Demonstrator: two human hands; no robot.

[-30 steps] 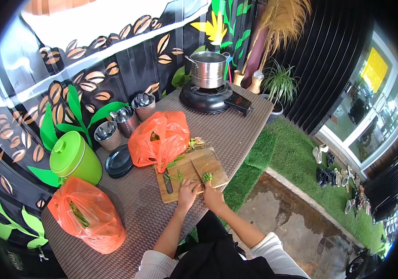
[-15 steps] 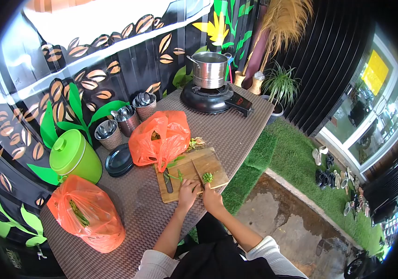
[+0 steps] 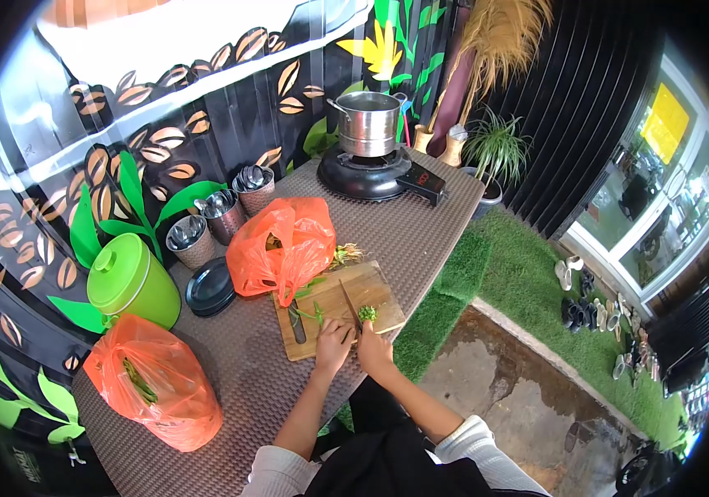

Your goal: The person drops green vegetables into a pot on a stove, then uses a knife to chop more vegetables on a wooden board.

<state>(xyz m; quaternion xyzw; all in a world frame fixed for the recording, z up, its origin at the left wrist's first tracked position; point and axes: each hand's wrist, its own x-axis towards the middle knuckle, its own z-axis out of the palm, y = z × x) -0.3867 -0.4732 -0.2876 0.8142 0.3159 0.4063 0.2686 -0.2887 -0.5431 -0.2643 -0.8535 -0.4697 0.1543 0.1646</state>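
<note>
My right hand (image 3: 374, 348) is closed round the handle of a knife (image 3: 349, 300), its blade pointing away from me over a wooden cutting board (image 3: 371, 286). Beside it, my left hand (image 3: 334, 341) presses down on green stalks (image 3: 315, 314) lying on the board, fingers curled and close to the blade. To the right of the knife sits a small heap of chopped greens (image 3: 367, 313). Stems with pale root ends (image 3: 344, 253) lie at the far edge of the board, next to an orange plastic bag (image 3: 284, 244).
A second orange bag (image 3: 156, 385) with greens stands at the left, near a green lidded container (image 3: 132, 282) and dark plates (image 3: 210, 287). Cups of cutlery (image 3: 190, 240) line the wall side. A steel pot (image 3: 368, 124) sits on a black portable stove (image 3: 363, 176) at the far end.
The whole view has shifted slightly. Both hands stay in nearly the same place on the board, the knife still beside the chopped greens.
</note>
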